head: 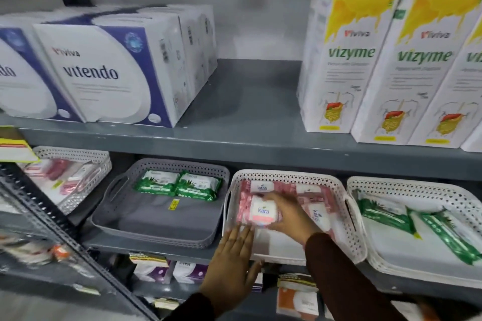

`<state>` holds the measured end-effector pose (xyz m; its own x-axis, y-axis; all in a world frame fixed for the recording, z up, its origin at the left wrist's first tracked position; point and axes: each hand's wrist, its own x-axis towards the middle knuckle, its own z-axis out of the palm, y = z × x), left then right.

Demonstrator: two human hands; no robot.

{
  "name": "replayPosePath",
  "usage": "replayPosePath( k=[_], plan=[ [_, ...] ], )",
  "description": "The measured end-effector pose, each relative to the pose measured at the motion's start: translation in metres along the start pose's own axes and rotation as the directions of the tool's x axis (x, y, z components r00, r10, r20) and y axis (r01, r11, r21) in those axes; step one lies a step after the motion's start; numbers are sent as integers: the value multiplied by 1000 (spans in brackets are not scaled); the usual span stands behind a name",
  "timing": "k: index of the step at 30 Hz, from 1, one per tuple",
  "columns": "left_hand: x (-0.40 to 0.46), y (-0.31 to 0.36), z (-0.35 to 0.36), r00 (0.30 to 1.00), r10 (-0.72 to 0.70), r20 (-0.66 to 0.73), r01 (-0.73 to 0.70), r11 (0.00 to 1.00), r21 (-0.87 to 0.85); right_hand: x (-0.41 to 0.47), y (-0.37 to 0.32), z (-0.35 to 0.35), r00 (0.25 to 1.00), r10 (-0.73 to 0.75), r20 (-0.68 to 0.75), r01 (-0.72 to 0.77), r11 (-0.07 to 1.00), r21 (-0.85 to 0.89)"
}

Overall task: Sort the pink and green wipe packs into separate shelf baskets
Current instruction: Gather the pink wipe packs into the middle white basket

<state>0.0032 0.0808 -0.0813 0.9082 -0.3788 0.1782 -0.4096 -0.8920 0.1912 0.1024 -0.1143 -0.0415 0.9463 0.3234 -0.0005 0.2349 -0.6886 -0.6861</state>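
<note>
My right hand [289, 214] is shut on a pink wipe pack [262, 212] and holds it inside the middle white basket [349, 216], which contains several pink packs. My left hand [232, 266] lies flat, fingers apart, against that basket's front left corner. To the left, a grey basket [156, 227] holds two green wipe packs [177, 185] at its back. On the right, another white basket [375, 187] holds green packs [443, 232] lying at an angle.
A white basket [86, 161] with pink packs stands at the far left, behind a slanted metal shelf post [52, 219]. The shelf above carries blue-white boxes [104, 73] and yellow-white boxes [386, 65]. Small boxes sit on the shelf below.
</note>
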Motion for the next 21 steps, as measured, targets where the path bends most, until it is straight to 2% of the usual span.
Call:
replayPosePath(
  k=[2, 6, 9, 11, 13, 15, 17, 19, 21],
  plan=[
    [0, -1, 0, 1000, 10, -3, -10, 1000, 13, 11, 4, 10, 1000, 8, -12, -9, 992, -127],
    [2, 0, 3, 1000, -6, 14, 5, 998, 65, 13, 4, 14, 1000, -4, -14, 0, 971, -240],
    [10, 13, 7, 999, 20, 31, -23, 995, 99, -3, 13, 5, 998, 1, -65, -6, 996, -84],
    [16, 27, 11, 998, 58, 30, -61, 993, 97, -17, 22, -9, 983, 19, -181, -21, 1000, -7],
    [23, 43, 16, 996, 89, 24, -91, 992, 89, -30, 34, -26, 932, 13, -363, -13, 1000, 1],
    [32, 66, 20, 992, 123, 40, -126, 989, 81, -48, 50, -51, 843, 28, -537, -29, 1000, 6],
    [41, 86, 25, 988, 148, 45, -151, 986, 72, -61, 68, -77, 748, 89, -658, -114, 993, 5],
    [51, 108, 30, 985, 163, 60, -166, 984, 60, -72, 95, -103, 695, 157, -702, -218, 976, 3],
    [59, 126, 34, 983, 170, 73, -175, 983, 58, -75, 116, -128, 713, 267, -649, -378, 925, -34]
  ],
)
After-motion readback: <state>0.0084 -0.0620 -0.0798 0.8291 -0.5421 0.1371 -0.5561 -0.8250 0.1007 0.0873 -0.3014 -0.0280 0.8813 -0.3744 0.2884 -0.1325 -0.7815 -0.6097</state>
